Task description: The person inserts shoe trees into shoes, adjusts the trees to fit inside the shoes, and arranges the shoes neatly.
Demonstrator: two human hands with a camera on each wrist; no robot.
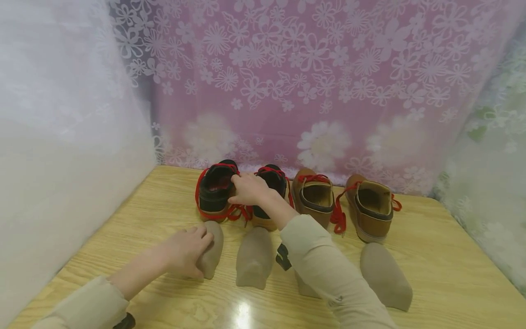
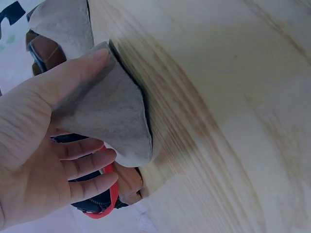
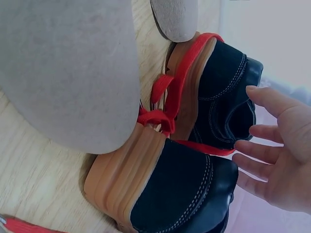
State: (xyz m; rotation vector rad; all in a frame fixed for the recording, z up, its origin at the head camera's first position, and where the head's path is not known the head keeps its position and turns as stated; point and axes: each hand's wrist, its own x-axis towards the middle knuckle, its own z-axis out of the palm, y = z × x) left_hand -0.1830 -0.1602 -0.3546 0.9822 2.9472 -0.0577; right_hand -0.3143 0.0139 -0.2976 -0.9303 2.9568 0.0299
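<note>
Beside the leftmost black shoe (image 1: 210, 201) my right hand (image 1: 249, 188) reaches in from the right, its fingers spread near the shoe's opening. In the right wrist view the thumb tip overlaps the collar of that shoe (image 3: 218, 73). My left hand (image 1: 186, 249) lies over the leftmost grey-beige shoe form (image 1: 213, 244), a rounded shape on the table. From the left wrist camera, the thumb rests across that form (image 2: 112, 107), the index finger is hidden behind it and the other fingers are extended. A second black shoe (image 1: 271, 180) is partly covered by my right forearm.
Two brown shoes (image 1: 314, 203) (image 1: 371, 214) with red laces stand to the right. More shoe forms (image 1: 255, 258) (image 1: 386, 276) lie in front of the shoes, one partly under my right sleeve. A pink flowered curtain (image 1: 287, 91) hangs behind the wooden table (image 1: 144, 219).
</note>
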